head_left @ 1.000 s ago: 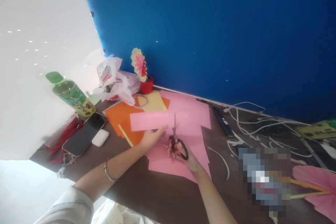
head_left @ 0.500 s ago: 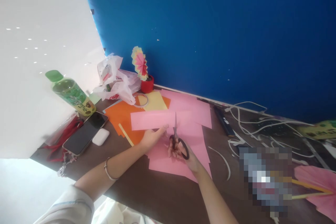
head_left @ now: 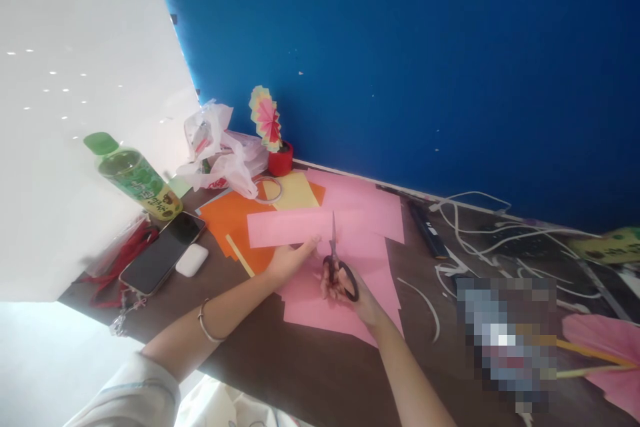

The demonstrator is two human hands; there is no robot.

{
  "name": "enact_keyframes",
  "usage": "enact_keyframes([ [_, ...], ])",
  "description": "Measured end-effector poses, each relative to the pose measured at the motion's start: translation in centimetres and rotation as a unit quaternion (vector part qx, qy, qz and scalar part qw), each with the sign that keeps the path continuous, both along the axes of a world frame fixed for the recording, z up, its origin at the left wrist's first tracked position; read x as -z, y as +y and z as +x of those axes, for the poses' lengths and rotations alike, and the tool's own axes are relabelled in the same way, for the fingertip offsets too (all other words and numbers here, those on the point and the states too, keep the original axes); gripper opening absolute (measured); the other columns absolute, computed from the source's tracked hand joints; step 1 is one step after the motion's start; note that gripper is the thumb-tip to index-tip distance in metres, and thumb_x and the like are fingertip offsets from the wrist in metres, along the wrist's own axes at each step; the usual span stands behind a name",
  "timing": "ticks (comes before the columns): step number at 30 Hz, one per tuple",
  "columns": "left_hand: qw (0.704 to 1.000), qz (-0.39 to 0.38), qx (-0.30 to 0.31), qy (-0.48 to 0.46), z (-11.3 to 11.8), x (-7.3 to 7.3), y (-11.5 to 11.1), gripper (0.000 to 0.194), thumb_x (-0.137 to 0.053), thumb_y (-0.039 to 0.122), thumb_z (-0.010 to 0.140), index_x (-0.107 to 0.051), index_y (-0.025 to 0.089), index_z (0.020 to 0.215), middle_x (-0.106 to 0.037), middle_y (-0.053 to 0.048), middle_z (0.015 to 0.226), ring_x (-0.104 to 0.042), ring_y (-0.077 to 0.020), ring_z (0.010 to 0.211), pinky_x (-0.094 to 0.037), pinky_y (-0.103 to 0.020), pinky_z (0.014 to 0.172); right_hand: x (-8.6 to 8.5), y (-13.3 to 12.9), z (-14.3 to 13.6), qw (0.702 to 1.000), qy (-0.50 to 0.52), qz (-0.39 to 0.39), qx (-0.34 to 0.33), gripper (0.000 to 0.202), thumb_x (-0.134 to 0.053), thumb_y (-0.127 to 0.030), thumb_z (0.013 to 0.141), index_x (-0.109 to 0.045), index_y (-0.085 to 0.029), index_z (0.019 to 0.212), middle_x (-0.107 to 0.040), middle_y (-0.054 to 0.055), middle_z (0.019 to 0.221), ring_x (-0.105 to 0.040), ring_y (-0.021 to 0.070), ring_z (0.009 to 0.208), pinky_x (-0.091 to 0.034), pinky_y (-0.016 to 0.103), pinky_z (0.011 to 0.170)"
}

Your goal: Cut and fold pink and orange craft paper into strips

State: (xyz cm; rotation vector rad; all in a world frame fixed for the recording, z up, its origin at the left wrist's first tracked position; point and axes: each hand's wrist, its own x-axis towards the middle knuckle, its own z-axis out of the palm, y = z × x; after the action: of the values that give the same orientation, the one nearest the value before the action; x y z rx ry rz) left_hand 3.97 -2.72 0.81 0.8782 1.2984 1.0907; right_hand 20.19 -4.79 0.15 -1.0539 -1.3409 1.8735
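Note:
A long pink paper strip point(head_left: 280, 227) lies level across the orange sheets and the larger pink sheets point(head_left: 340, 307). My left hand point(head_left: 293, 259) pinches its lower edge between thumb and fingers. Black-handled scissors point(head_left: 334, 240) are held in my right hand point(head_left: 345, 285), with fingers in the handle loops. Their blades point away from me across the pink paper, just right of my left fingertips, and look closed or nearly so.
At the left stand a green bottle point(head_left: 140, 180), a phone point(head_left: 163, 253) and a white case point(head_left: 192, 260). Behind are a plastic bag point(head_left: 220, 153), a tape roll point(head_left: 269, 191) and a paper flower in a red pot point(head_left: 281, 160). White cables point(head_left: 475, 250) lie right.
The view has shifted very slightly. Both hands, the scissors and the pink strip stay almost where they were.

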Motion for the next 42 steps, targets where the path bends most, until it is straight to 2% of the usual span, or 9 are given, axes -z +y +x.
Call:
enact_keyframes([
  [13,1.0,-0.011,-0.006,0.022,-0.12,0.06,0.08,0.036,-0.065,0.051,0.065,-0.062,0.017,0.054,-0.064,-0.005,0.063,-0.058,-0.0168,0.065,-0.044,-0.027,0.069,0.08,0.03,-0.1,1.0,-0.016,0.006,0.007,0.05,-0.049,-0.068,0.074,-0.045,-0.018,0.078,-0.055,-0.001,0.058,-0.042,0.0075,0.043,-0.03,0.022,0.042],
  [21,1.0,0.014,-0.001,0.021,-0.14,0.02,0.06,0.037,-0.063,0.051,0.067,-0.059,0.017,0.054,-0.062,-0.003,0.062,-0.057,-0.016,0.066,-0.044,-0.027,0.071,-0.16,0.06,-0.2,0.999,-0.034,0.005,0.008,0.051,-0.049,-0.069,0.072,-0.043,-0.019,0.074,-0.056,-0.002,0.054,-0.039,0.0057,0.039,-0.028,0.021,0.04],
  [31,0.999,-0.005,0.001,0.034,-0.19,0.01,0.11,0.037,-0.063,0.051,0.067,-0.059,0.017,0.054,-0.064,-0.003,0.064,-0.059,-0.0162,0.068,-0.044,-0.027,0.073,-0.33,-0.07,-0.44,0.999,-0.036,-0.014,0.02,0.05,-0.051,-0.069,0.071,-0.041,-0.02,0.072,-0.054,-0.003,0.052,-0.038,0.0059,0.038,-0.027,0.02,0.038],
  [42,0.999,-0.016,-0.008,0.039,-0.15,-0.44,0.09,0.041,-0.061,0.056,0.066,-0.059,0.016,0.054,-0.064,-0.003,0.064,-0.059,-0.0161,0.068,-0.044,-0.027,0.073,-0.73,0.0,-0.59,0.998,-0.056,0.006,0.019,0.049,-0.05,-0.068,0.072,-0.039,-0.02,0.07,-0.053,-0.003,0.05,-0.038,0.0062,0.039,-0.029,0.023,0.04],
])
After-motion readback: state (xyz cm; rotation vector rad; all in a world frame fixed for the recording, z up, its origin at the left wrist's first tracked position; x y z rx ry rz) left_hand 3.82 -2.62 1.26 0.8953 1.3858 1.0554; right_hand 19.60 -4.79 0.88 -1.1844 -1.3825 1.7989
